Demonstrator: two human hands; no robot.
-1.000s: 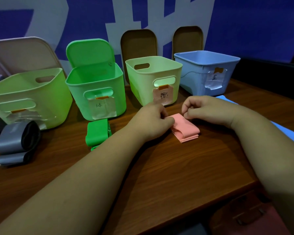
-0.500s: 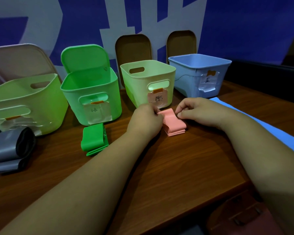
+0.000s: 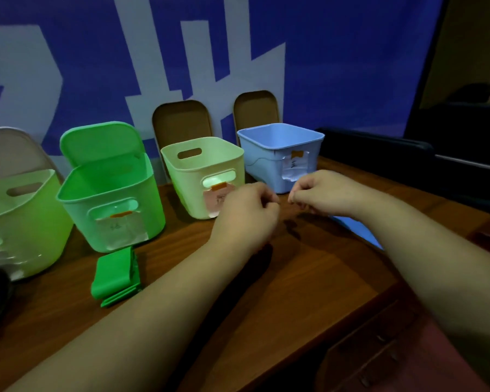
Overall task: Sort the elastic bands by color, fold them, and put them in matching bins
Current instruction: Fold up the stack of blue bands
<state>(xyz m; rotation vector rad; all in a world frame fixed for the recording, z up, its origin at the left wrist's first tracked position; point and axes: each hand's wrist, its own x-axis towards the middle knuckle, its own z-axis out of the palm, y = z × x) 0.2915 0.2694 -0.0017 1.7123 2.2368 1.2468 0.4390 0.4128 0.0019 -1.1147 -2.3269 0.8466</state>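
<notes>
The left hand (image 3: 246, 213) and right hand (image 3: 320, 193) hover near the cream bin (image 3: 204, 176), fingers curled. I cannot tell whether either grip holds a band. A folded green band (image 3: 115, 274) lies on the counter (image 3: 294, 278), just near of the green bin (image 3: 111, 193). A loosely pinched fold could spring open or miss its bin.

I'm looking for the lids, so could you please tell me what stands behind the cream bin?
A brown lid stands behind the cream bin; the bin covers its lower part.
</notes>
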